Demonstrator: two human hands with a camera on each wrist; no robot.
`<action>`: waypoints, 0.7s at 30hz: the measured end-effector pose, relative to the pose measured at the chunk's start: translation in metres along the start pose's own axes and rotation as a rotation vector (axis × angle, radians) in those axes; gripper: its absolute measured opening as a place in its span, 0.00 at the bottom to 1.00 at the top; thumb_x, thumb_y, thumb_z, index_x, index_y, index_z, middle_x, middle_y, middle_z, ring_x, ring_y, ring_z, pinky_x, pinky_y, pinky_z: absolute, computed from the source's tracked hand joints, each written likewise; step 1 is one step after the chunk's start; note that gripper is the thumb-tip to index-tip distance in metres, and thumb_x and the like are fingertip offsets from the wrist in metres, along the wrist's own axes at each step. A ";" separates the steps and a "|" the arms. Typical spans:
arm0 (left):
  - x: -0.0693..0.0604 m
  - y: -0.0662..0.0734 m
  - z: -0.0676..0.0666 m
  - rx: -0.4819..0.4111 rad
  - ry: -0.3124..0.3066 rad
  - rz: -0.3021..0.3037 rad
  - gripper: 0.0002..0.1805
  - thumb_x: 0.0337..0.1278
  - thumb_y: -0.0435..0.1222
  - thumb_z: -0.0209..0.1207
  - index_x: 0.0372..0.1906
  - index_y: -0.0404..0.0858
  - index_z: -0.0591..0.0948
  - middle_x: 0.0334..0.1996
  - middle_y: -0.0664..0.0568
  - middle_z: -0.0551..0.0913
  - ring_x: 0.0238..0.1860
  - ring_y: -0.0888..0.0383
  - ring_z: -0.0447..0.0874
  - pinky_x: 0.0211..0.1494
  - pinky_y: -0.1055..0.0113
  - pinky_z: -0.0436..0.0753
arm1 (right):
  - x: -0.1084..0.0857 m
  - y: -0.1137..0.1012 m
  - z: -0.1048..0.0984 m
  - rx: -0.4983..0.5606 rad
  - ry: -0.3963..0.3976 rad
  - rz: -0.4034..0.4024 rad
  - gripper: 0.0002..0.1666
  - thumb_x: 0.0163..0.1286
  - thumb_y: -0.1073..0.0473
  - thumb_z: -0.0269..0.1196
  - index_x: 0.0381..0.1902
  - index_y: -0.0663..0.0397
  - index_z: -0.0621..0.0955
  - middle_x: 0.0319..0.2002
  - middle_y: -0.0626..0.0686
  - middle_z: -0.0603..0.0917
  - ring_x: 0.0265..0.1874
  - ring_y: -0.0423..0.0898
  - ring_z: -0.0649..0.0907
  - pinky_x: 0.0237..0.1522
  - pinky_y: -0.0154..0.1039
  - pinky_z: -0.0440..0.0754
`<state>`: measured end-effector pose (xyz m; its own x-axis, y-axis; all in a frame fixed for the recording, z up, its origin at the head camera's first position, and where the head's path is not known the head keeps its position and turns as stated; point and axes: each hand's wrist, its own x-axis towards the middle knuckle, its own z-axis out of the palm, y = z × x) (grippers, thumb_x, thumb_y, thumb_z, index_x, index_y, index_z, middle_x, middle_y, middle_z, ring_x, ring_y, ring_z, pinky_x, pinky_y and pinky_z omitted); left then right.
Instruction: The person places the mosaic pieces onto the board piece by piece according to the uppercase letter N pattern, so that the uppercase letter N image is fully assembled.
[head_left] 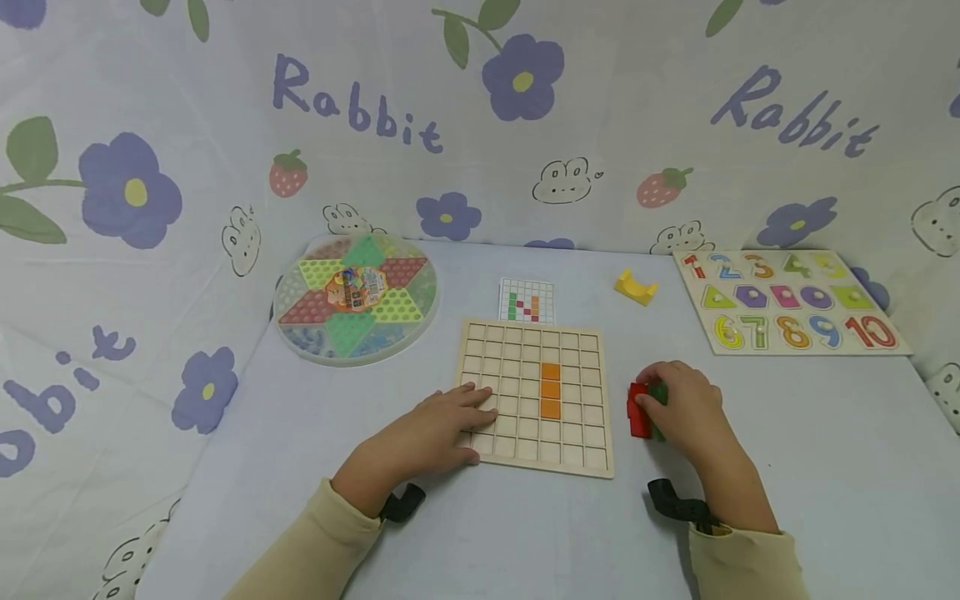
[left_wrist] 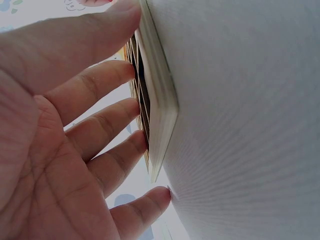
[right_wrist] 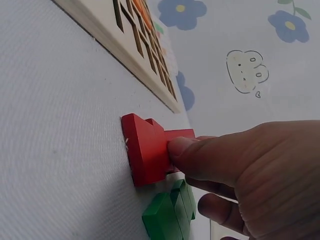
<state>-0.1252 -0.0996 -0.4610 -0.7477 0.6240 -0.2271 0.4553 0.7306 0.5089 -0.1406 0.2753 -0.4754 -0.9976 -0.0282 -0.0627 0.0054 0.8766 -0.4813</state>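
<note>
A wooden grid board (head_left: 517, 450) lies on the table with three orange squares (head_left: 551, 390) in one column. My left hand (head_left: 423, 437) rests on its left edge, fingers spread; in the left wrist view the fingertips touch the board's rim (left_wrist: 167, 107). Right of the board, my right hand (head_left: 686, 412) has thumb and fingers at the red blocks (head_left: 639, 412), and the right wrist view shows the thumb pressed to a red block (right_wrist: 147, 150). Green blocks (right_wrist: 167, 215) stand beside the red ones, partly under the hand in the head view.
Behind the board lies a pattern card (head_left: 527, 302). A round star-patterned game board (head_left: 356, 300) is at the back left, a yellow curved block (head_left: 636, 287) at the back, and a number puzzle board (head_left: 795, 302) at the back right.
</note>
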 end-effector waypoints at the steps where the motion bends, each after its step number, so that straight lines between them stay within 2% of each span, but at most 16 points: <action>1: 0.000 0.000 0.000 0.000 0.000 0.000 0.35 0.68 0.40 0.74 0.78 0.43 0.78 0.86 0.48 0.65 0.89 0.43 0.55 0.87 0.36 0.59 | 0.000 0.000 0.000 0.009 0.002 0.001 0.17 0.76 0.60 0.70 0.57 0.61 0.84 0.59 0.69 0.85 0.61 0.70 0.80 0.62 0.74 0.70; 6: 0.000 0.001 0.000 0.000 -0.002 -0.003 0.36 0.68 0.40 0.74 0.78 0.43 0.78 0.86 0.48 0.64 0.89 0.44 0.55 0.88 0.36 0.59 | -0.001 -0.001 -0.001 0.048 0.012 0.022 0.13 0.77 0.61 0.70 0.55 0.59 0.84 0.53 0.66 0.88 0.51 0.64 0.82 0.57 0.67 0.69; 11: -0.001 0.002 -0.001 0.003 -0.004 -0.004 0.36 0.69 0.40 0.74 0.79 0.43 0.78 0.86 0.48 0.64 0.89 0.44 0.54 0.88 0.36 0.59 | -0.004 -0.007 -0.001 0.087 0.058 0.031 0.09 0.79 0.60 0.68 0.53 0.53 0.85 0.46 0.60 0.89 0.43 0.56 0.80 0.42 0.48 0.80; 13: -0.001 0.002 -0.001 -0.002 -0.004 -0.003 0.35 0.69 0.40 0.74 0.78 0.43 0.78 0.86 0.48 0.64 0.89 0.44 0.55 0.88 0.36 0.59 | -0.006 -0.013 0.001 0.118 0.071 0.006 0.08 0.79 0.60 0.68 0.53 0.52 0.85 0.45 0.58 0.88 0.41 0.53 0.79 0.35 0.41 0.80; 15: -0.002 0.003 -0.001 -0.009 -0.004 -0.002 0.35 0.68 0.39 0.74 0.78 0.42 0.78 0.86 0.47 0.65 0.89 0.43 0.55 0.88 0.36 0.59 | -0.008 -0.022 0.004 0.160 0.073 -0.043 0.08 0.79 0.61 0.68 0.52 0.53 0.85 0.45 0.56 0.88 0.37 0.52 0.80 0.32 0.38 0.79; 21: -0.003 0.005 -0.004 -0.023 -0.008 -0.006 0.35 0.68 0.39 0.74 0.78 0.42 0.78 0.86 0.47 0.64 0.89 0.43 0.54 0.88 0.36 0.58 | -0.016 -0.056 0.024 0.216 0.006 -0.192 0.06 0.76 0.64 0.71 0.47 0.50 0.87 0.41 0.48 0.90 0.38 0.46 0.80 0.37 0.38 0.79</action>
<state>-0.1223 -0.0987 -0.4546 -0.7462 0.6223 -0.2365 0.4398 0.7276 0.5265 -0.1235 0.2153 -0.4684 -0.9822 -0.1803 0.0530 -0.1701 0.7328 -0.6589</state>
